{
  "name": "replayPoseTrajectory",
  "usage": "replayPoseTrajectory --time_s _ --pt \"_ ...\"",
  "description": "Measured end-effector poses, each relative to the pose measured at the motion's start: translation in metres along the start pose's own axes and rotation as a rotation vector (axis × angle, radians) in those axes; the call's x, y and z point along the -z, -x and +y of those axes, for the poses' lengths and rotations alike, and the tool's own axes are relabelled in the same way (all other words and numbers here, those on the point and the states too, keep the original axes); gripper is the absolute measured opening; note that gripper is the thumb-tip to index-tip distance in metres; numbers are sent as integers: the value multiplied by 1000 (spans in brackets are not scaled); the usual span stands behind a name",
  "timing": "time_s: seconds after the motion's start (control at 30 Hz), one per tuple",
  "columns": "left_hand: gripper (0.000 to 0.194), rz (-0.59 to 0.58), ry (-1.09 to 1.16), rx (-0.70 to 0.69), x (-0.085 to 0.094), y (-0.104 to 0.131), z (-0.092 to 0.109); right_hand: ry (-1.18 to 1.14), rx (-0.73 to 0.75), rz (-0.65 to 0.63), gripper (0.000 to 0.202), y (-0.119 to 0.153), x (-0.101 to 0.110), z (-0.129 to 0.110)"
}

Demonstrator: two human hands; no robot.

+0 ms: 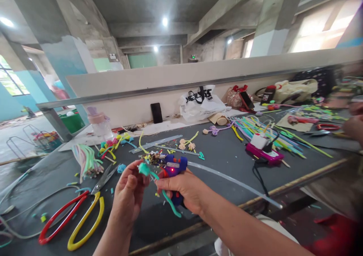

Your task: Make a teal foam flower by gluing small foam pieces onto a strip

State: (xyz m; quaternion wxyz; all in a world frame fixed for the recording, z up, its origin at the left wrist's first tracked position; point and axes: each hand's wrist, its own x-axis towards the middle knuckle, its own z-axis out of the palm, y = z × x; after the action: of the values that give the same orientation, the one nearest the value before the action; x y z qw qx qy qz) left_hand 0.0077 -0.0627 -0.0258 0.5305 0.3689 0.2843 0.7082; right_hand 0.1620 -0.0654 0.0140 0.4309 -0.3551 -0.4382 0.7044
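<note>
My right hand (pixel 184 184) is wrapped round the handle of a blue glue gun (pixel 177 164), which has a lit red light. A long clear glue stick (pixel 232 179) trails from its back end to the right. Between my left fingers (pixel 129 190) is the fluffy head of a teal pipe-cleaner flower (pixel 144 169). Its stem runs under my right thumb and hangs down in front of the gun. The gun's glue-crusted nozzle lies just beyond the flower head; whether they touch is hard to tell. Large scissors (pixel 95 199) with red and yellow handles lie open to my left.
Pipe-cleaner bundles lie at left (pixel 86 161) and right (pixel 272 138). A magenta power strip (pixel 263 154) with plugs stands right. Spare glue sticks (pixel 155 143), a water bottle (pixel 99 123), a phone (pixel 156 113) and a white bag (pixel 198 104) are behind. Another person's hand (pixel 354 125) is far right.
</note>
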Motion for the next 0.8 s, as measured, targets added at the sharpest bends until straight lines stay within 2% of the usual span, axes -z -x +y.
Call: replayPoseTrajectory --time_s 0.13,0.23,0.43,0.53,0.63,0.7,0.8 --pt "28 -165 -261 113 -13 8 -1 -73 67 131 28 -4 4 -5" --pt "28 -252 -365 196 -23 15 -5 -29 119 174 26 -6 6 -9" --pt "30 -187 -316 216 -38 27 -17 -12 174 197 24 -3 7 -13" --pt "33 -188 -323 321 -42 36 -17 -18 229 237 22 -1 5 -12" --pt "34 -232 -425 425 -43 40 -10 -7 254 265 19 1 3 -12" --pt "35 -202 -534 345 -42 38 -3 0 258 269 19 2 2 -12" --pt "37 10 -600 94 -42 29 7 26 252 286 22 4 1 -10"
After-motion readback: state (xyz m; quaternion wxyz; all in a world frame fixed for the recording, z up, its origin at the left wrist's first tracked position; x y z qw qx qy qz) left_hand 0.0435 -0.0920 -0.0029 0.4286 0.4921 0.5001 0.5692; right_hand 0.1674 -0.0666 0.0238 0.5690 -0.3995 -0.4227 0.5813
